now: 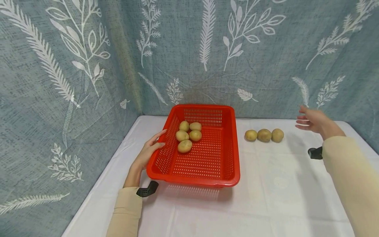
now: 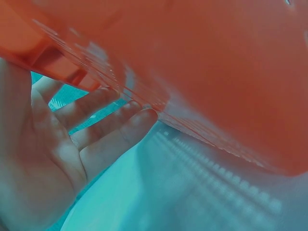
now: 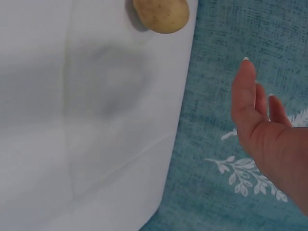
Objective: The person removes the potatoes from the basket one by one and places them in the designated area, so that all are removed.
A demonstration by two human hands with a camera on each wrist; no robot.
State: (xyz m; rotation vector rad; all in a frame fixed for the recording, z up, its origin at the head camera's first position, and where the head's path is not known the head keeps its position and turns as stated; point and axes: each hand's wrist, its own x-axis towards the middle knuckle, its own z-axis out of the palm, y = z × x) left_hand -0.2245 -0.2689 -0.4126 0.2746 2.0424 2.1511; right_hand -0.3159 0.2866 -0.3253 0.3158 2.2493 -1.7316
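Head view — red basket (image 1: pixel 192 180) against left fingers (image 1: pixel 157 135), five potatoes (image 1: pixel 185 146) inside

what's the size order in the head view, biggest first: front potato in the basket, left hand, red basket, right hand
1. Red basket
2. Left hand and right hand: they look much alike, so not ranked against each other
3. Front potato

Glossy plastic basket (image 1: pixel 192 180), smooth potatoes (image 1: pixel 185 146), matt cloth curtain (image 1: pixel 189 87), smooth tablecloth (image 1: pixel 275 197)
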